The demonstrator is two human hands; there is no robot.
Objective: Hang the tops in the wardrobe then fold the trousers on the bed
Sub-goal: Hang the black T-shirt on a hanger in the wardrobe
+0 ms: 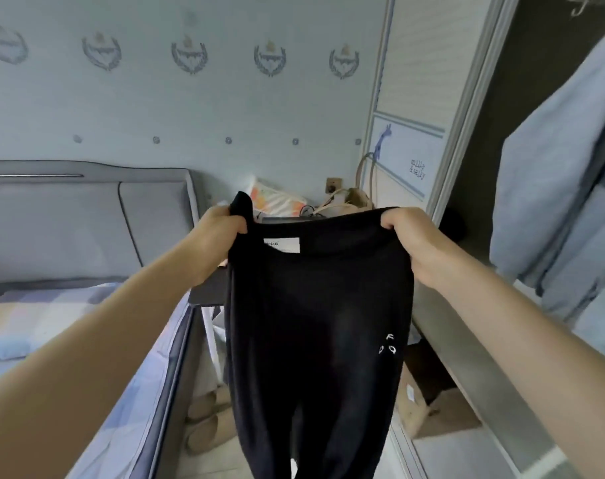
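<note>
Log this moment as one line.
left hand: grips waistband | right hand: grips waistband | black trousers: hanging, unfolded | bed: left

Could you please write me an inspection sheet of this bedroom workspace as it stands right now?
Surface: bed at left, checked sheet, no trousers on it.
Job's things: black trousers held up by the waistband, legs hanging; blue tops hanging in the wardrobe at right.
Clutter: patterned cushion and a bag on the bedside stand; slippers on the floor.
Hands: left hand and right hand each grip a waistband corner.
Cables: dark wires by the cushion.
Surroundings: crest-patterned wall.
</note>
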